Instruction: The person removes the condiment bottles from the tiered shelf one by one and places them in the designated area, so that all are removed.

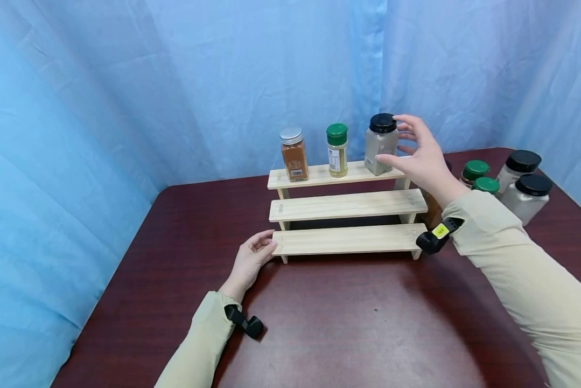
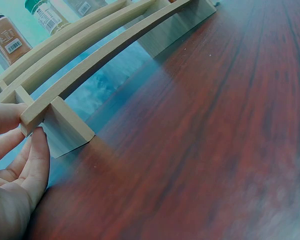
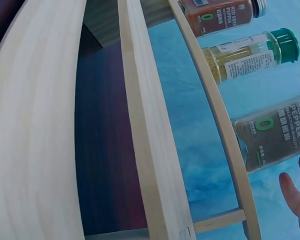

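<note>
A three-tier wooden rack [image 1: 348, 205] stands on the table. My left hand [image 1: 253, 258] pinches the left end of its lowest board, and the left wrist view shows the fingertips [image 2: 38, 137] at the board's end. On the top tier stands a black pepper jar [image 1: 380, 148] with a black lid, upright near the right end. My right hand [image 1: 421, 156] is spread around this jar, index finger by the lid; in the right wrist view a gap shows between lower fingers and jar. A green-capped bottle [image 1: 337, 153] and a red pepper jar [image 1: 294, 156] with a silver lid stand to its left.
Right of the rack, several more spice jars stand together, including a black-lidded jar [image 1: 527, 196] and a green-capped one [image 1: 474, 171]; my right forearm partly hides the group. Blue curtains [image 1: 251, 81] hang behind the dark red table [image 1: 348, 323].
</note>
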A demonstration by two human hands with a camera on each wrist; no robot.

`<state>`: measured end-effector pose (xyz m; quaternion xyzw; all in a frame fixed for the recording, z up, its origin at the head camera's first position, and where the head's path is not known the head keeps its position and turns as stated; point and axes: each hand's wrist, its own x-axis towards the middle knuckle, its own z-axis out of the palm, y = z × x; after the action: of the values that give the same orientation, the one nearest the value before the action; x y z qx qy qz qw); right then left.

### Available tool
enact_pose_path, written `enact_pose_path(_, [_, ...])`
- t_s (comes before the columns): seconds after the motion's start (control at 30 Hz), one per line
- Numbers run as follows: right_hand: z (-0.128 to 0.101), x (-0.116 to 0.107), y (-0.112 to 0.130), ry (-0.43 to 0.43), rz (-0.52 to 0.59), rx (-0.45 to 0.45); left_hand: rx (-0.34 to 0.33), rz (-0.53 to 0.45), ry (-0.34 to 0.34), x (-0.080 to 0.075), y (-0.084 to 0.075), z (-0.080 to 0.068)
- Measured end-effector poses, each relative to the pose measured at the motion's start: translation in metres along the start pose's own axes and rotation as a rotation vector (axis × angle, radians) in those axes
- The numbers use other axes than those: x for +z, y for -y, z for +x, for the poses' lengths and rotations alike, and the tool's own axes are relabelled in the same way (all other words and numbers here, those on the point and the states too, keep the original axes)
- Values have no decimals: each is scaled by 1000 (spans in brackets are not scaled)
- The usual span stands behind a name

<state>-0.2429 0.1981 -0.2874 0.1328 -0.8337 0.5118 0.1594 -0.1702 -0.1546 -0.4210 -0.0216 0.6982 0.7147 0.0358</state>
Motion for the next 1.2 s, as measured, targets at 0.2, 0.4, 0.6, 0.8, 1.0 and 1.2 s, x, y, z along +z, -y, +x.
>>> enact_pose_path(0.2, [1, 2, -1, 2, -9, 9, 1, 8, -4, 0, 1, 0])
enact_pose_path(0.4, [1, 6, -5, 34, -30, 16, -4, 9, -3, 0, 1, 0])
enact_pose_path(0.6, [1, 8, -8, 55, -45, 27, -1, 11, 5, 0, 2, 0])
enact_pose_path(0.8, [4, 10, -9, 75, -30, 27, -1, 6, -3, 0, 2, 0])
enact_pose_path(1.0, [6, 11, -10, 91, -9, 22, -14, 4, -8, 0, 0, 1])
enact_pose_path(1.2, [7, 11, -10, 100, 1, 25, -13, -8, -12, 1, -1, 2])
